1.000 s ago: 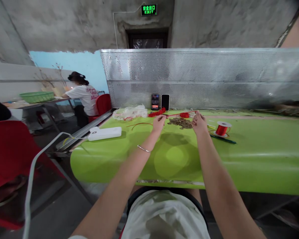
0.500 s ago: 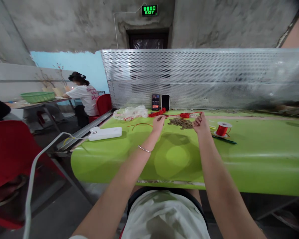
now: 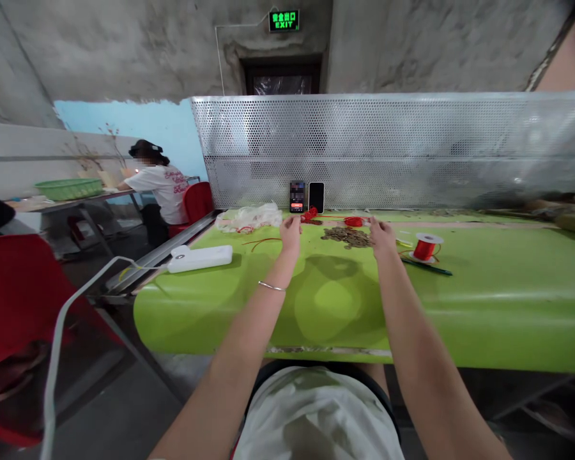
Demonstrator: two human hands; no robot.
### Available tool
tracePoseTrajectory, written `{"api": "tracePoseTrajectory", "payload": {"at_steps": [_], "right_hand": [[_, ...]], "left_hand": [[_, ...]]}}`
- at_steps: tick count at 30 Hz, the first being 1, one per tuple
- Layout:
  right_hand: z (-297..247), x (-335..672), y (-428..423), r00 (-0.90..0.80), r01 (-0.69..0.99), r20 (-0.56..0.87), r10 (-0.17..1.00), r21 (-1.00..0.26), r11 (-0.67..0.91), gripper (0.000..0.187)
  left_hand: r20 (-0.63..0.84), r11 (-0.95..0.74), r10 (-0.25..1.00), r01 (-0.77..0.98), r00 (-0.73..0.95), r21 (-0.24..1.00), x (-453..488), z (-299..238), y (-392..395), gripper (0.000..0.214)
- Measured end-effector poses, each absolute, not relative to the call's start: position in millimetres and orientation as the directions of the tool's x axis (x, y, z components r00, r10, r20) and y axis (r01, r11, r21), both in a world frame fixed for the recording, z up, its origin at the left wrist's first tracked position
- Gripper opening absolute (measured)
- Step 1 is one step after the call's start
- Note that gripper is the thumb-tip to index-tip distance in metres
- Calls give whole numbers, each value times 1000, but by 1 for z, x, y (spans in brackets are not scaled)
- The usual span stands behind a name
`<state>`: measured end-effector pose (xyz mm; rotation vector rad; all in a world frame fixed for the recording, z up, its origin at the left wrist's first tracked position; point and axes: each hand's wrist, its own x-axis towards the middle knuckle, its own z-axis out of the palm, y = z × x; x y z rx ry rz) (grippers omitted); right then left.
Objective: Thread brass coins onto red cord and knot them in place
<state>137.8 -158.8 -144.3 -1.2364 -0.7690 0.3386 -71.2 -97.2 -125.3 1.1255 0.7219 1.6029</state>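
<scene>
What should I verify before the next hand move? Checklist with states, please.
1. Left hand has the red cord at its fingertips: ok.
2. Right hand pinches the cord's other side: ok.
3. Right fingers apart from the pile of discs: cannot tell, they overlap in this view.
4. Knots or snags in the cord: cannot tell, too small.
5. Spool standing upright on the green table: ok.
6. Lit phone propped upright: ok.

Markings on the round brown discs were too small to read. Left hand and right hand concealed portions of thin red cord. Left edge cut off a red plastic chair.
</scene>
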Motion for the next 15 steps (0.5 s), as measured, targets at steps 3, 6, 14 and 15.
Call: {"api": "tracePoseTrajectory", "payload": {"at_steps": [3,6,14,15], "right_hand": [[-142,133,-158,708,334,363,606,-928,166,33],[-136,127,-159,671,435,443,594,-885,168,27],[-138,119,-161,589,419,498,637,-862,287,26],[-138,118,-161,581,421,505,638,-858,295,25]], "left_hand": [[280,-297,954,-429,-104,853,-80,-121,-90,24],[196,-222,975,-466,-105,856,-85,-122,-86,23],[32,-80,995,-565,-94,821,-89,-123,-84,23],[11,-62,996,-580,-91,812,-90,-122,-84,24]]}}
